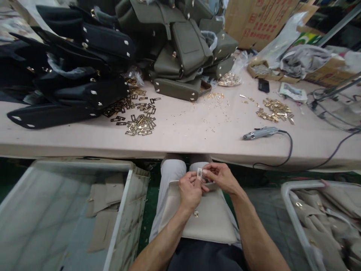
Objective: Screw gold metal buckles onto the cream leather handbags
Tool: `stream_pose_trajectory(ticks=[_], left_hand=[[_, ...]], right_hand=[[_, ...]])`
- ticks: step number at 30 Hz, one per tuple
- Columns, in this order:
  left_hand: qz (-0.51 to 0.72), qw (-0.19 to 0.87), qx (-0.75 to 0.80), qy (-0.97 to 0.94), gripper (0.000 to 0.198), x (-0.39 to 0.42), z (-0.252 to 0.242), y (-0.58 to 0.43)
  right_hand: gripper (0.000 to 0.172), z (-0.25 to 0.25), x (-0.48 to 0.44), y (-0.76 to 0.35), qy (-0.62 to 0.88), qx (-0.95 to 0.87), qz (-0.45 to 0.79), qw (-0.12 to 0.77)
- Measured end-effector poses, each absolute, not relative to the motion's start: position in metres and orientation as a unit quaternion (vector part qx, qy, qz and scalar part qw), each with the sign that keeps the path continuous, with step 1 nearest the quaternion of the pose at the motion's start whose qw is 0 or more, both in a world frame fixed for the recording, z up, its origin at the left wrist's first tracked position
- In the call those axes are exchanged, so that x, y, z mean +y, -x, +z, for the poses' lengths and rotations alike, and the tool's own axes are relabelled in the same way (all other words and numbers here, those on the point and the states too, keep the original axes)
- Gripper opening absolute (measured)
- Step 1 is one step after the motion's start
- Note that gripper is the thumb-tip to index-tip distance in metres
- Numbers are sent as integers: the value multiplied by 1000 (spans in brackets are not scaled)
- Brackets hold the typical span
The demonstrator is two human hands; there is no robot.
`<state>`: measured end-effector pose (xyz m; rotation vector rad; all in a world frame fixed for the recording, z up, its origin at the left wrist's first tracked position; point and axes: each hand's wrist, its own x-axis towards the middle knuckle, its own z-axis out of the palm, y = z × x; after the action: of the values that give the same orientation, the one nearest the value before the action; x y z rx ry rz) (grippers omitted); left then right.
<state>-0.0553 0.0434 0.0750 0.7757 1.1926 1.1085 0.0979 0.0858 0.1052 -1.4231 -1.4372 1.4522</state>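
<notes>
A cream handbag (207, 222) lies across my lap, a small gold clasp part (195, 213) showing on its front. At the bag's far edge, my left hand (191, 190) pinches a small rectangular metal plate (199, 173) with a slot in it. The thumb and fingers of my right hand (221, 177) close on the plate's right side. My fingers partly hide the plate and the bag's edge, so I cannot tell whether the plate touches the bag.
Black bags (56, 101) and olive bags (191, 49) are piled on the table (183, 139). Slotted plates (141, 125), gold fittings (278, 110) and an electric screwdriver (261, 133) lie along it. Plastic bins stand left (125, 210) and right (295, 216) of my legs.
</notes>
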Motion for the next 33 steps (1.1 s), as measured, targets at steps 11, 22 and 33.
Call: stream_pose_trajectory(ticks=[11, 22, 33], left_hand=[[531, 577, 539, -307, 33, 28, 79, 92], [561, 556, 538, -295, 41, 16, 76, 83], [581, 539, 528, -307, 53, 15, 64, 85]], right_hand=[[46, 103, 101, -21, 560, -709, 340, 260], [18, 172, 232, 120, 395, -873, 137, 252], [17, 156, 253, 136, 385, -892, 145, 188]])
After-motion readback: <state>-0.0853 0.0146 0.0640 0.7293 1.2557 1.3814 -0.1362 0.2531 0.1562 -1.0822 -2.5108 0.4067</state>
